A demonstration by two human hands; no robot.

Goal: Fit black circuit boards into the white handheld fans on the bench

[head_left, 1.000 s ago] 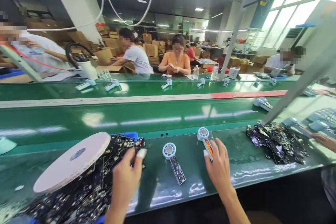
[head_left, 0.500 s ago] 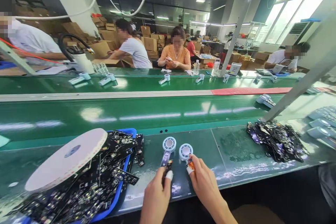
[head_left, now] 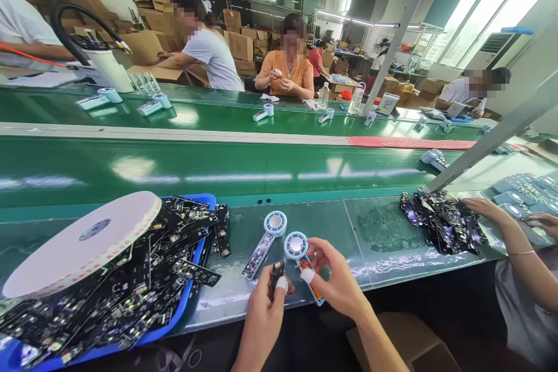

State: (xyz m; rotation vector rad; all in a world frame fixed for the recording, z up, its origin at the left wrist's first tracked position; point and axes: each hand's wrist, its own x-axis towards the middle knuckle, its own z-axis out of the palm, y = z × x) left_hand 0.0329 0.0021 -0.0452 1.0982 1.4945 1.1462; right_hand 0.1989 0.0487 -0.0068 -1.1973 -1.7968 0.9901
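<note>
Green workbench (head_left: 322, 218), front edge: the left hand (head_left: 265, 309) pinches a circuit board (head_left: 278, 271); the right hand (head_left: 336, 280) grips a fan (head_left: 296, 246), its open handle (head_left: 317, 289) now less covered, leaving it exposed near the board.

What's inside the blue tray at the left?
The blue tray holds a loose heap of black circuit boards. A white disc lies tilted across it, hiding whatever is directly beneath. The tray's bottom is covered, so it can't be seen.
</note>
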